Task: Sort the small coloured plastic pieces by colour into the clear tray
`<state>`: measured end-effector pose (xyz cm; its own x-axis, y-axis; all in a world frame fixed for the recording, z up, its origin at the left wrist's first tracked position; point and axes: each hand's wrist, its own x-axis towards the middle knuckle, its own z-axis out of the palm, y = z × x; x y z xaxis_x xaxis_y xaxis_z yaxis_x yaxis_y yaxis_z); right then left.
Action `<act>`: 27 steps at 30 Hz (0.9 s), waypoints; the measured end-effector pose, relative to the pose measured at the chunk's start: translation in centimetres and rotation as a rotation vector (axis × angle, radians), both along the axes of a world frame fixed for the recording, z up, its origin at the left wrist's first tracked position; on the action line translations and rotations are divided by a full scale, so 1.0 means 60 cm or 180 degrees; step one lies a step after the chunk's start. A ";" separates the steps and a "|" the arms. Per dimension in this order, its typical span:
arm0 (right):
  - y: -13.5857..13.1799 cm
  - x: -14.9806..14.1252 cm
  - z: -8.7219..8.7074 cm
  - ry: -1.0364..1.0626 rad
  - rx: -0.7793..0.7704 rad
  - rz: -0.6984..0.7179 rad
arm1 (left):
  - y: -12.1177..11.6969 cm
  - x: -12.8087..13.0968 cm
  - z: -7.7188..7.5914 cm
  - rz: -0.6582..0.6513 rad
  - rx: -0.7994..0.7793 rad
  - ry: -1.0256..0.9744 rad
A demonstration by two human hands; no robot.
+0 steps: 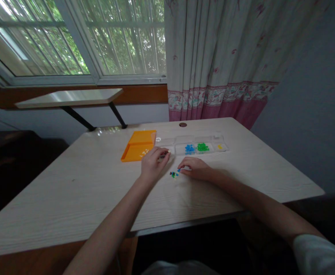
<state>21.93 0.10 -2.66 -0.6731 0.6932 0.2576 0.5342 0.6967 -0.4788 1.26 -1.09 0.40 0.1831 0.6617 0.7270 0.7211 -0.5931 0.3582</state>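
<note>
My left hand (153, 162) rests on the pale wooden table (84, 191), its fingers pinched on a small thin object I cannot make out, close to the left end of a clear compartment box (197, 146). My right hand (195, 169) lies just right of it, fingers curled and pressed down beside a small heap of coloured beads (174, 174). The box holds blue beads (189, 148), green beads (203, 147) and yellow beads (220, 146) in separate compartments.
An orange tray (138, 150) lies at the back left of the hands. A round hole (182, 124) sits near the table's far edge. Behind are a window, a shelf on brackets (70, 98) and a patterned curtain (219, 61).
</note>
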 end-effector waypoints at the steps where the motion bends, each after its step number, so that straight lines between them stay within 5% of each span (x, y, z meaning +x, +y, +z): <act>1: 0.000 0.001 0.000 -0.0015 -0.0014 -0.0003 | 0.004 -0.007 0.002 0.0126 -0.0018 0.0020; 8: 0.000 0.007 0.001 -0.0088 -0.0074 -0.0049 | 0.046 -0.100 0.009 0.1579 -0.0836 0.0290; 12: 0.001 0.008 0.000 -0.0059 -0.0074 -0.0030 | 0.060 -0.139 -0.007 0.1872 -0.1016 0.0206; 17: 0.001 0.009 0.001 -0.0068 -0.0080 -0.0023 | 0.070 -0.158 -0.026 0.1853 -0.1382 0.0268; 20: 0.000 0.008 0.004 -0.0086 -0.0126 -0.0034 | 0.070 -0.156 -0.018 0.1719 -0.1146 0.0260; 27: 0.003 0.002 0.008 0.0399 -0.0430 -0.0339 | 0.042 -0.080 0.003 0.0569 -0.0597 0.0305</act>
<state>22.06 0.30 -2.16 -0.5627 0.7927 0.2346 0.5319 0.5645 -0.6313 -3.54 1.41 0.61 0.1135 0.8111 0.5738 0.8442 -0.3832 0.3747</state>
